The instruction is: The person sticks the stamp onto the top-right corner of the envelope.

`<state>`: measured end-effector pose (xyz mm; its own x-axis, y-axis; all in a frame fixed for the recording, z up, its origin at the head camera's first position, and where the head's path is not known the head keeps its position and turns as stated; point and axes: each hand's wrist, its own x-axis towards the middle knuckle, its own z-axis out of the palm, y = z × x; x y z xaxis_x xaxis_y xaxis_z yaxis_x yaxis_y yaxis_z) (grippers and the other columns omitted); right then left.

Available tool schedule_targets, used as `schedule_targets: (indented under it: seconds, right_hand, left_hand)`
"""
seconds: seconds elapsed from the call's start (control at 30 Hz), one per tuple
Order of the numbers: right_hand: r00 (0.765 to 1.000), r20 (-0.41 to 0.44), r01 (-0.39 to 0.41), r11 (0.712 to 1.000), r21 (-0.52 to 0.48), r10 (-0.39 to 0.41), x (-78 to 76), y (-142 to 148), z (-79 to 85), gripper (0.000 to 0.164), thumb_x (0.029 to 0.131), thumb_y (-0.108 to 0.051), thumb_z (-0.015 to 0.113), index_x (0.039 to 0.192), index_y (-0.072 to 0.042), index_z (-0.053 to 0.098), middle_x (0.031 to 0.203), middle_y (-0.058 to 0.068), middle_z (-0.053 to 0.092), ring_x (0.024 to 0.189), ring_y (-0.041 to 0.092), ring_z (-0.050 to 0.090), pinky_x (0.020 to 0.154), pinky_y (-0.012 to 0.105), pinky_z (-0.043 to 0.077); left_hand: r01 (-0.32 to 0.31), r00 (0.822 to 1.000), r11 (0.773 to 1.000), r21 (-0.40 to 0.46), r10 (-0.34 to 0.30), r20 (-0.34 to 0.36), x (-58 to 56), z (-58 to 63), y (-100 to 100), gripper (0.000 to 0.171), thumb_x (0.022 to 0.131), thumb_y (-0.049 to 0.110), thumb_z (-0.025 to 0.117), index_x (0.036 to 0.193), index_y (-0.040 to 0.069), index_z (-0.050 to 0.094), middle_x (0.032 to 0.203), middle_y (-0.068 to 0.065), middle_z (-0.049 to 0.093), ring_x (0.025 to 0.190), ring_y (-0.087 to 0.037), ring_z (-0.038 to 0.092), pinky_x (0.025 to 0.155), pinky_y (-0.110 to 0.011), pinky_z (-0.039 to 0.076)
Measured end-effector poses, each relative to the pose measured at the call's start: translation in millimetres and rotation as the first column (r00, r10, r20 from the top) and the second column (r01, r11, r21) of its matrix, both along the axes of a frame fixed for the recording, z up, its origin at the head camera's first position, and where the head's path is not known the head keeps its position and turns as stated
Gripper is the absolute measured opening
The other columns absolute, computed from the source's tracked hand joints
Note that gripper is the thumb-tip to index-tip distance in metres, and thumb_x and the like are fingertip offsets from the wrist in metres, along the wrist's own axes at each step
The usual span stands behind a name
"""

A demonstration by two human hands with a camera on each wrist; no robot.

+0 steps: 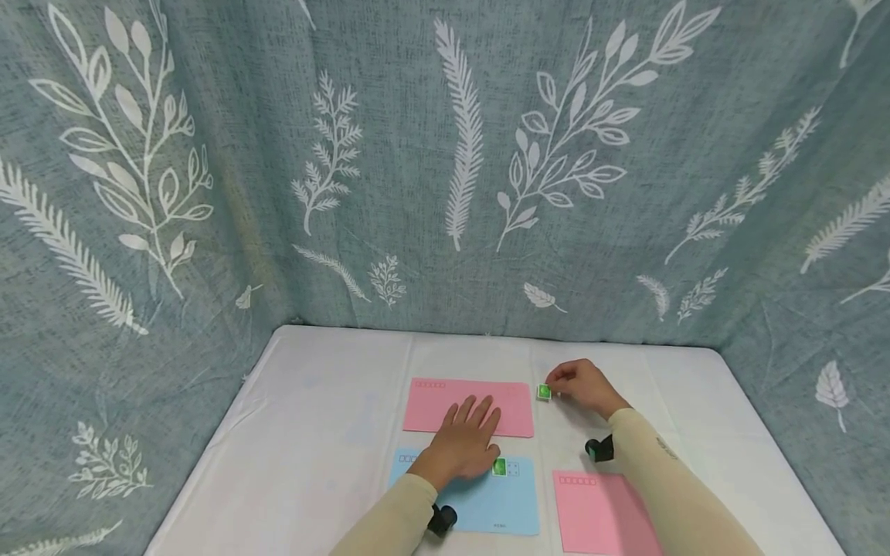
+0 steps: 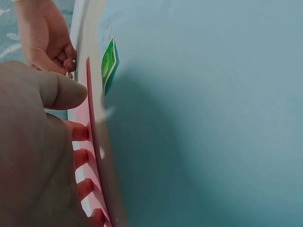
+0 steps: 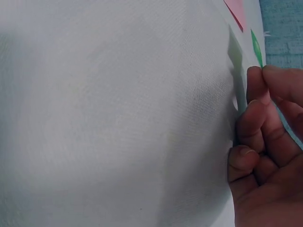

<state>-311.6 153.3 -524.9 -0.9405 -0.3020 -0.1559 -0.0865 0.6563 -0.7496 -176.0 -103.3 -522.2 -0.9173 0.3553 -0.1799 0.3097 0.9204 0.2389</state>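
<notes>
A grey-teal curtain [image 1: 417, 193] printed with white leaves and sprigs hangs round the desk [image 1: 313, 448] at 9, 12 and 3 o'clock, bending at 10 and 2 o'clock. The desk wears a white cloth, faintly creased, its far corners rounded. Two pale sleeves reach in, the left sleeve [image 1: 389, 517] from 6 o'clock and the right sleeve [image 1: 674, 475] from 5 o'clock.

Taking the blue envelope [image 1: 487, 506] as the dial's centre, the far pink envelope [image 1: 438, 398] lies at 12 o'clock and the near pink envelope [image 1: 591, 513] at 3 o'clock, partly under the right sleeve. All three lie on the cloth and show rows of small printed boxes.

The left hand [image 1: 464, 442] is released, its fingers spread straight on the far pink envelope. The right hand [image 1: 587, 386], at about 2 o'clock on the dial, pinches the held stamp [image 1: 544, 392] between thumb and finger; this green stamp is just beyond the far pink envelope's 3 o'clock edge. A black wrist camera sits at each cuff. A second green stamp [image 1: 499, 466] lies on the blue envelope, just beside the left thumb.
</notes>
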Motion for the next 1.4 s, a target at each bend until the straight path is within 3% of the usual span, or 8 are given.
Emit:
schedule_targets:
  seconds: [0.33, 0.57, 0.83, 1.17, 1.4]
  right_hand:
    - [0.998, 0.012, 0.070, 0.992, -0.101, -0.069, 4.0, 3, 2.1, 0.012, 0.093, -0.015, 0.074, 0.099, -0.005, 0.079, 0.087, 0.004, 0.071, 0.076, 0.022, 0.059, 0.067, 0.034, 0.050]
    - [0.996, 0.011, 0.087, 0.989, -0.119, -0.087, 4.5, 1, 2.2, 0.013, 0.094, -0.015, 0.074, 0.101, -0.004, 0.078, 0.085, 0.004, 0.072, 0.075, 0.021, 0.061, 0.066, 0.033, 0.050]
    - [0.998, 0.001, 0.064, 0.988, -0.137, -0.064, 4.4, -7, 2.1, 0.014, 0.092, -0.015, 0.077, 0.101, -0.006, 0.079, 0.090, 0.005, 0.074, 0.074, 0.021, 0.061, 0.066, 0.034, 0.050]
    - [1.000, -0.010, 0.022, 0.990, -0.141, -0.024, 3.4, -23, -0.2, 0.013, 0.090, -0.017, 0.078, 0.099, -0.008, 0.079, 0.087, 0.003, 0.073, 0.073, 0.021, 0.061, 0.066, 0.033, 0.049]
    - [1.000, -0.017, 0.002, 0.991, -0.132, -0.004, 2.1, -35, -1.7, 0.011, 0.090, -0.018, 0.078, 0.097, -0.010, 0.079, 0.085, 0.001, 0.072, 0.075, 0.020, 0.061, 0.066, 0.033, 0.049]
  left_hand:
    - [-0.006, 1.000, 1.000, -0.004, 0.006, 0.007, -3.0, -7.4, 1, 0.064, 0.104, 0.041, 0.041, 0.162, 0.017, 0.028, 0.169, -0.002, 0.016, 0.155, -0.030, 0.009, 0.122, -0.052, 0.009]
    - [-0.010, 1.000, 1.000, -0.009, 0.010, 0.013, -2.4, -1.6, 2, 0.064, 0.103, 0.040, 0.043, 0.162, 0.017, 0.030, 0.169, -0.003, 0.018, 0.155, -0.030, 0.012, 0.122, -0.052, 0.011]
    - [-0.017, 1.000, 1.000, -0.016, 0.017, 0.008, -0.9, 2.6, 4, 0.063, 0.103, 0.040, 0.044, 0.161, 0.017, 0.033, 0.168, -0.004, 0.021, 0.154, -0.030, 0.014, 0.121, -0.053, 0.013]
    - [-0.033, 0.999, 0.999, -0.039, 0.033, -0.008, -7.3, -9.7, 7, 0.064, 0.103, 0.044, 0.045, 0.161, 0.018, 0.034, 0.168, -0.003, 0.022, 0.154, -0.031, 0.014, 0.121, -0.055, 0.012]
    - [-0.040, 0.999, 0.998, -0.049, 0.040, -0.016, -5.2, -7.1, 7, 0.069, 0.103, 0.052, 0.045, 0.161, 0.017, 0.032, 0.168, -0.002, 0.023, 0.153, -0.030, 0.017, 0.121, -0.053, 0.014]
